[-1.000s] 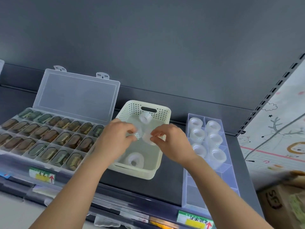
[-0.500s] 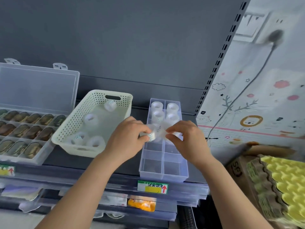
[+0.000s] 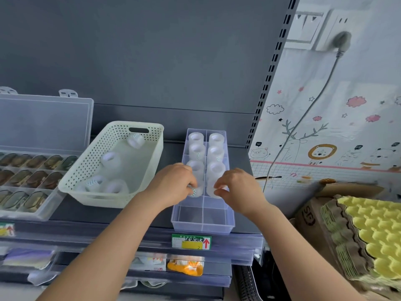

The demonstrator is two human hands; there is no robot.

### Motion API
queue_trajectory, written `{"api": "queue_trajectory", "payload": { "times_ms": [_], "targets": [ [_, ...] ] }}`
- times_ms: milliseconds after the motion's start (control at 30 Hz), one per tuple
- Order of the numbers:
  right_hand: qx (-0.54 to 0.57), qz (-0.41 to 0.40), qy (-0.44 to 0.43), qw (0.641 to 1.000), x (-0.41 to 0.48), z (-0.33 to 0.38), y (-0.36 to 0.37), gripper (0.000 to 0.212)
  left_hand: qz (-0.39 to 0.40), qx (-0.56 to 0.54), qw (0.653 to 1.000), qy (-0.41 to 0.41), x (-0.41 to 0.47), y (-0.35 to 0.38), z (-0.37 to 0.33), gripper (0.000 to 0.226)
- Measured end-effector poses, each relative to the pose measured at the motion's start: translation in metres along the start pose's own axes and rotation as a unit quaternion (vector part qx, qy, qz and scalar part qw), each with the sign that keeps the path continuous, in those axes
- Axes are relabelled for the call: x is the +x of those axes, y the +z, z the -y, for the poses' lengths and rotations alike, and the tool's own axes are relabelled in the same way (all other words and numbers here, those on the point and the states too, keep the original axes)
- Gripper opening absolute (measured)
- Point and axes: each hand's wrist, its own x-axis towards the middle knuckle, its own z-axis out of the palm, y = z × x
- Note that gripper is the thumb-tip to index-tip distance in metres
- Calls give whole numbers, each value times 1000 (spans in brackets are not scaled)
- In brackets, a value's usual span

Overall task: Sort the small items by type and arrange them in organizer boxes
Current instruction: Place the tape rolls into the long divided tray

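Note:
A clear divided organizer box (image 3: 202, 222) stands on the dark shelf, its far compartments filled with several white tape rolls (image 3: 196, 139). My left hand (image 3: 172, 185) pinches one tape roll (image 3: 196, 191) down in the left column. My right hand (image 3: 236, 189) pinches another tape roll (image 3: 213, 192) in the right column beside it. The two nearest compartments hold nothing. To the left, a cream perforated basket (image 3: 73, 181) holds several more loose tape rolls (image 3: 110, 159).
A clear lidded case (image 3: 46, 122) of dark oval items (image 3: 34, 178) lies open at far left. Cardboard with yellow and brown egg trays (image 3: 373, 231) sits at right. A price label (image 3: 192, 242) hangs on the shelf front edge. A cable (image 3: 303, 109) runs down the right wall.
Both hands carried tape rolls from the basket over to the organizer box and have lowered them into the third row of compartments. The view swung right.

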Motion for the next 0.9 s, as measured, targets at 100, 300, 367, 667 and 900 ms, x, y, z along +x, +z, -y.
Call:
{"api": "queue_trajectory", "payload": {
  "times_ms": [100, 300, 367, 667, 900],
  "targets": [
    [-13, 34, 26, 999, 8, 3, 1, 16, 44, -2, 999, 7, 6, -1, 2, 14],
    [-41, 137, 61, 988, 22, 8, -1, 17, 108, 1, 994, 13, 17, 8, 10, 28],
    [-54, 147, 60, 986, 26, 10, -1, 14, 108, 7, 994, 16, 18, 10, 10, 28],
    [-76, 76, 42, 993, 34, 26, -1, 16, -20, -38, 997, 56, -10, -14, 24, 19],
    [-13, 28, -52, 998, 52, 86, -1, 16, -52, -4, 993, -103, -60, -42, 85, 19]
  ]
}}
